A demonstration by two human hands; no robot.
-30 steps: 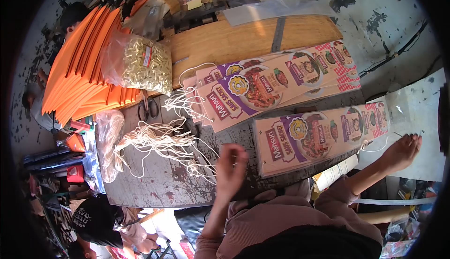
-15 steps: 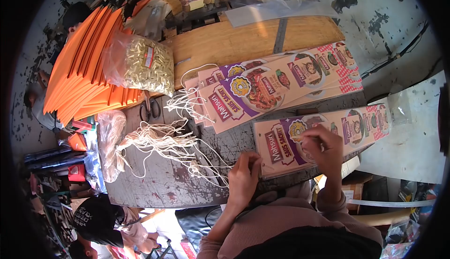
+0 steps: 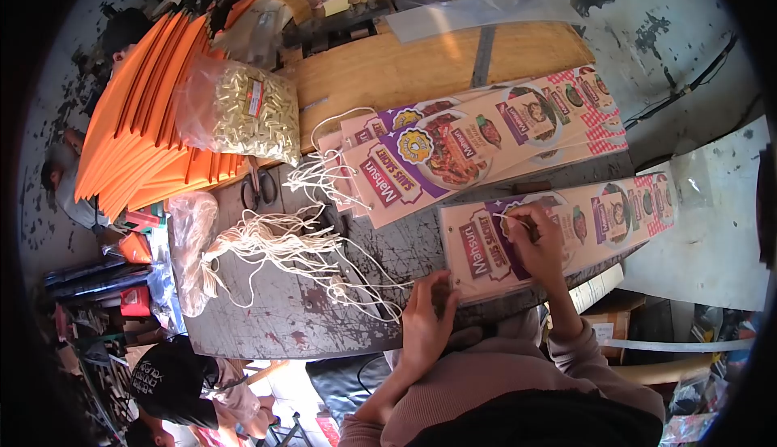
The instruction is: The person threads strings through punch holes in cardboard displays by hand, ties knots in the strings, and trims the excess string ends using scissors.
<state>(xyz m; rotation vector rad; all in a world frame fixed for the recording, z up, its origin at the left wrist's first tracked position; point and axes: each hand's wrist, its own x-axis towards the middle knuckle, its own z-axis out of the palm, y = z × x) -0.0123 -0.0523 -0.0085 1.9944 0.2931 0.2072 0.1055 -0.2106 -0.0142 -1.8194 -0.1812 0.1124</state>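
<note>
A stack of printed cardboard hang cards [image 3: 579, 224], marked "Mahsuri Saus Sachet", lies at the table's front edge. Over it is my right hand [image 3: 538, 241], pinching a short piece of white string [image 3: 503, 216] between thumb and fingertips. My left hand [image 3: 427, 313] is beside the stack's lower left corner, its fingers curled closed where a strand of white string reaches them; what is between the fingertips is partly hidden. That strand comes from a loose bundle of white strings [image 3: 279, 237] on the left. More cards [image 3: 453, 152] lie fanned behind, with white strings at their punched ends.
A clear bag of gold-coloured small tubes [image 3: 257, 111] stands by a pile of orange folded sheets [image 3: 146, 115]. Dark-handled scissors [image 3: 257, 188] lie below it. At the back are a wooden board [image 3: 364, 71] and a metal ruler [image 3: 484, 57]. Another person [image 3: 174, 382] sits at lower left.
My right hand has moved slightly left and down over the cards, and a string end now shows in its fingers. My left hand has shifted slightly right and down.
</note>
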